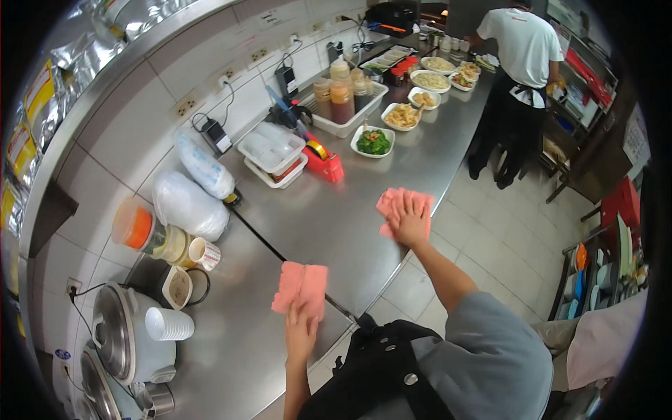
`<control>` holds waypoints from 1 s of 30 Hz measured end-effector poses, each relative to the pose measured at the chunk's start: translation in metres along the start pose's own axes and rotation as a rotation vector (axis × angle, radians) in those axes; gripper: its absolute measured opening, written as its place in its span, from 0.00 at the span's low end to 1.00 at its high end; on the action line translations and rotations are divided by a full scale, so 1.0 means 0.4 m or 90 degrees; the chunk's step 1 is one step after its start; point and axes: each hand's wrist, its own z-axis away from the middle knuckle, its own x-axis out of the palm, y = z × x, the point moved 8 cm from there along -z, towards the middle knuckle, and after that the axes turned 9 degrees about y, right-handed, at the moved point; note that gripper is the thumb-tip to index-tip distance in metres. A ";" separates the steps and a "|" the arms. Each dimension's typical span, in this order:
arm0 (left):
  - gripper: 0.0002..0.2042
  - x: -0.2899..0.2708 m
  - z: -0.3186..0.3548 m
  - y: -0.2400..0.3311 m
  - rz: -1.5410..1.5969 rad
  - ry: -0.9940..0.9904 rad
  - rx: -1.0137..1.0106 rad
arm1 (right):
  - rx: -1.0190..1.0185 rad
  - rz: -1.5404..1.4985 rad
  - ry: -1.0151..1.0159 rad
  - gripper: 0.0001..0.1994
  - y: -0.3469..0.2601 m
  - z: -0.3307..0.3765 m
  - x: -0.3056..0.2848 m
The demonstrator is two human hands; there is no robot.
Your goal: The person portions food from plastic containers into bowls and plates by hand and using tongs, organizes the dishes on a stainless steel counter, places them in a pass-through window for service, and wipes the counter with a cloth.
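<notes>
At the far left, silvery foil packages (pixel 49 84) with yellow labels sit on a shelf (pixel 126 52) above the tiled wall. Below them, at the left end of the steel bench (pixel 329 217), stands a rice cooker (pixel 122 332) with a stack of white cups (pixel 168 324) beside it, then an orange-lidded jar (pixel 134 226), a patterned paper cup (pixel 205 253) and two clear bags of white goods (pixel 189 203) against the wall.

The left hand (pixel 301 336) lies flat on a pink cloth (pixel 302 285) near the bench's near edge; its fingers (pixel 297 318) are spread on the cloth's lower part, not gripping. The cloth looks folded and soft, salmon pink.

Farther right, the right hand (pixel 409 220) presses on a second pink cloth (pixel 400 204) at the bench's right edge, fingers (pixel 413 206) splayed wide over it. This cloth is rumpled, the same pink.

Beyond the cloths are stacked clear lidded boxes (pixel 271 150), a red tape dispenser (pixel 323 164), a white tub (pixel 350 115) of sauce bottles with orange and brown contents, and a white dish of green vegetables (pixel 373 142). More white dishes of pale food (pixel 430 80) run to the far end, where another person (pixel 518 63) in a white shirt and dark apron stands facing away. A red chair (pixel 621 203) shows at the right.
</notes>
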 end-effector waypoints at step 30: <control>0.22 0.870 -0.560 0.736 -0.155 0.069 0.119 | -0.106 -0.217 -0.178 0.26 0.605 -0.295 0.155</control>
